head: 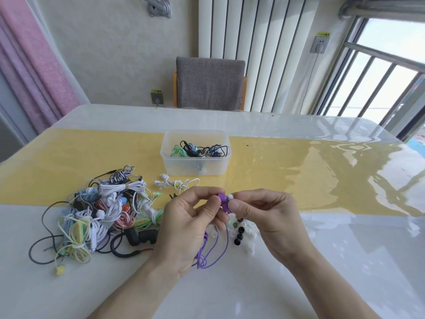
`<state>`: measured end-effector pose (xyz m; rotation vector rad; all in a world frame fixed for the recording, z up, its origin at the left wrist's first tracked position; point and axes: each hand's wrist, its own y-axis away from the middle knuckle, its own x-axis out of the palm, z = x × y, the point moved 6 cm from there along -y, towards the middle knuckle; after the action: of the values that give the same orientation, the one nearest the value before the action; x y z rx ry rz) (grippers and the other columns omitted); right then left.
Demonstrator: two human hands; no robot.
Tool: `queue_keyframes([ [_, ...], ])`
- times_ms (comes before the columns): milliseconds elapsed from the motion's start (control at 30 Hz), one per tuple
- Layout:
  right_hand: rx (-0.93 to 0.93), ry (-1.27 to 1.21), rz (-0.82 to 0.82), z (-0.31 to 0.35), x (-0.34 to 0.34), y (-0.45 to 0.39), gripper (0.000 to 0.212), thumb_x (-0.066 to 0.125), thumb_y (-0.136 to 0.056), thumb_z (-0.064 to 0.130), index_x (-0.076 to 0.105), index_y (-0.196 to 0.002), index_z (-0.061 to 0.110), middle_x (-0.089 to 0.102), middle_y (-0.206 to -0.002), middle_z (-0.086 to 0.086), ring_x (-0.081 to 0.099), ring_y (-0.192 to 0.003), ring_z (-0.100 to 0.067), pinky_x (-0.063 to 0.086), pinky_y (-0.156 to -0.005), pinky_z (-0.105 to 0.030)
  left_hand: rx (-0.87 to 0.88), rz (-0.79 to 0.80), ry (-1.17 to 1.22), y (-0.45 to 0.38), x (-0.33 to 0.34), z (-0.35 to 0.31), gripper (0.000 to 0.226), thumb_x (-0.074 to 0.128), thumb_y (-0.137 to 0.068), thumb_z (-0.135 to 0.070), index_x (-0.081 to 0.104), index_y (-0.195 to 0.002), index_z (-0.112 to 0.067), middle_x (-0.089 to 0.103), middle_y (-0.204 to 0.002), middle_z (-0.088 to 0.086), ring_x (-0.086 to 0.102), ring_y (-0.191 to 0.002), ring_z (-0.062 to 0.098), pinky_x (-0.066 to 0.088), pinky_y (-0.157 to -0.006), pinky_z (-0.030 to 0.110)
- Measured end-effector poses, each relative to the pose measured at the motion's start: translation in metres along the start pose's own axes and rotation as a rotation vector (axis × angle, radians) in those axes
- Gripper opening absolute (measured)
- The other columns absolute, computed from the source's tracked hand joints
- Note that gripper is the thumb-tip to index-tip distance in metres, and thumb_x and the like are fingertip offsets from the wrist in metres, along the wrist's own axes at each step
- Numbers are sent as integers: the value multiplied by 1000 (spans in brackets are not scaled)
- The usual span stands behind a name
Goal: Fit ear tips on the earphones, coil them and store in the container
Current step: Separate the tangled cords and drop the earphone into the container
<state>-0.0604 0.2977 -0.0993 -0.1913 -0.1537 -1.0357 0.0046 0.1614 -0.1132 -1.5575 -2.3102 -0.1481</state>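
My left hand (184, 224) pinches a purple earbud (222, 199) at the table's middle front. Its purple cable (207, 252) hangs down in loops onto the table. My right hand (264, 215) pinches a white ear tip (230, 196) against the earbud's nozzle. Loose white and black ear tips (241, 233) lie scattered on the table just below my hands. A clear plastic container (195, 166) stands behind them on the yellow strip, with several coiled earphones (200, 151) inside.
A tangled pile of earphones (99, 212) in many colours lies at the left. A white earphone set (177, 183) lies in front of the container. A grey chair (209, 82) stands behind the table's far edge. A window is at the right.
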Motion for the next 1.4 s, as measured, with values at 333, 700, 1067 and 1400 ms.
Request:
queue_keyframes([
  [333, 45, 28, 52, -3, 0, 0, 16, 79, -72, 11, 76, -87, 5, 75, -79, -15, 66, -63, -17, 50, -65, -28, -11, -11, 1, 1, 1, 1, 16, 63, -80, -17, 72, -90, -9, 63, -68, 11, 48, -49, 20, 44, -48, 25],
  [700, -7, 46, 136, 1, 2, 1, 13, 73, -77, 6, 80, -89, 6, 77, -81, -12, 70, -70, -16, 55, -71, -23, -37, -4, -45, 2, 1, 2, 16, 62, -82, -24, 71, -88, -12, 63, -69, 6, 39, -48, 13, 37, -48, 20],
  [1067, -18, 14, 162, -7, 3, -1, 9, 69, -83, 10, 74, -87, 4, 73, -75, -8, 67, -69, -16, 52, -70, -23, -123, 36, 23, 3, 5, 2, 17, 59, -76, -19, 62, -87, -6, 55, -60, 0, 31, -40, 10, 30, -41, 18],
  [1400, 48, -59, 205, -16, 4, -3, 35, 85, -74, 40, 77, -91, 11, 71, -79, -14, 65, -71, -21, 53, -72, -27, -118, 23, 8, 6, 6, 3, 6, 55, -88, -5, 61, -86, -6, 55, -62, 4, 31, -39, 10, 31, -41, 18],
])
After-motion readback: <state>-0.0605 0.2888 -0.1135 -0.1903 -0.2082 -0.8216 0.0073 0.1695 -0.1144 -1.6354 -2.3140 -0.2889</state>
